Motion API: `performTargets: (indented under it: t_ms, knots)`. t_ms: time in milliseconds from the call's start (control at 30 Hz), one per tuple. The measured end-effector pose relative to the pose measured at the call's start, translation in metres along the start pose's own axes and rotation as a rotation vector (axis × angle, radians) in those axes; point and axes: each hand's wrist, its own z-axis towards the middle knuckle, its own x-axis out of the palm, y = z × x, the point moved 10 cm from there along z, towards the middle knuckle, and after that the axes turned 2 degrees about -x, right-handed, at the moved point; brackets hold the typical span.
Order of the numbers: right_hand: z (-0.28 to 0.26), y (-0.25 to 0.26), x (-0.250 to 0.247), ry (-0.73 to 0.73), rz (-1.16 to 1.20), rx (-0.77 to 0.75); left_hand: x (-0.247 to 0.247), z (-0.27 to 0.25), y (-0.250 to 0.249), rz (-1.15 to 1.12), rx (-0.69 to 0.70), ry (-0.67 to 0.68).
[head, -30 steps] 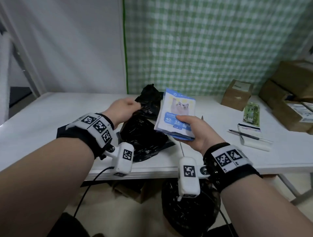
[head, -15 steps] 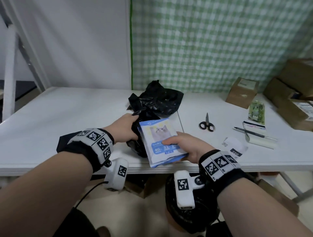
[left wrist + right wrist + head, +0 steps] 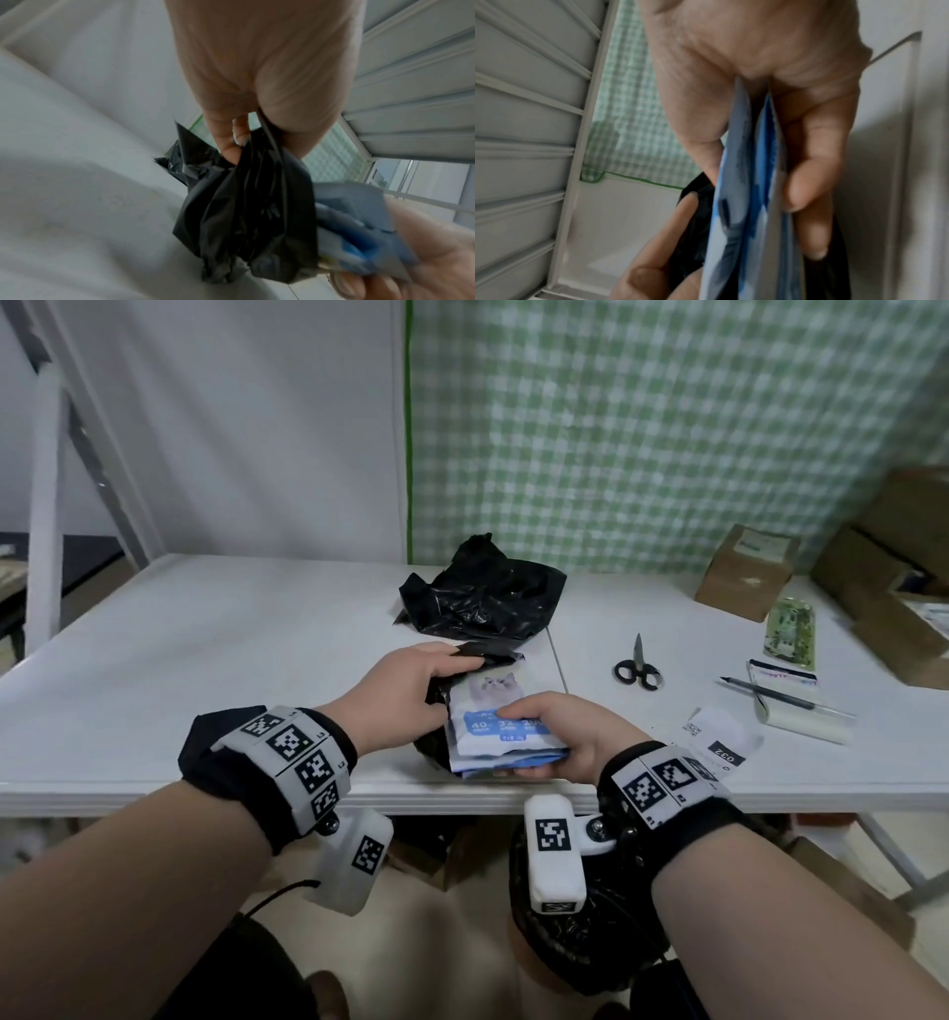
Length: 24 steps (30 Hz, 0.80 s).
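Note:
My right hand (image 3: 539, 737) pinches a stack of blue-and-white packets with a cat picture (image 3: 493, 716), thumb on top and fingers beneath, near the table's front edge. The far end of the packets (image 3: 746, 213) sits inside the mouth of a small black plastic bag (image 3: 436, 711). My left hand (image 3: 411, 690) grips the bag's rim and holds it open at the packets' left side. In the left wrist view the black bag (image 3: 246, 213) hangs bunched from my left hand's fingers (image 3: 231, 142), with the packets (image 3: 359, 233) at its right.
A second crumpled black bag (image 3: 482, 593) lies farther back on the white table (image 3: 205, 660). Scissors (image 3: 637, 667), a pen (image 3: 770, 695), a notepad, a label slip (image 3: 719, 742) and a green packet (image 3: 791, 634) lie to the right. Cardboard boxes (image 3: 750, 572) stand at the back right.
My right hand brought the packets down from in front of me and pushed them farther into the black bag. My left hand kept its grip on the bag's rim.

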Motion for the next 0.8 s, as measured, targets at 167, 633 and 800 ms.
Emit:
performTargets:
  t_ms: [167, 633, 800]
  knots:
    - [-0.007, -0.004, 0.015, 0.084, 0.034, 0.049, -0.018, -0.001, 0.014, 0.017, -0.039, -0.131]
    - [0.006, 0.009, 0.007, -0.204, 0.297, -0.096, 0.005, -0.019, 0.048, -0.272, -0.393, -0.032]
    - [0.014, 0.008, 0.001, -0.371, 0.384, -0.17, -0.003, -0.016, 0.021, -0.277, -0.256, -0.092]
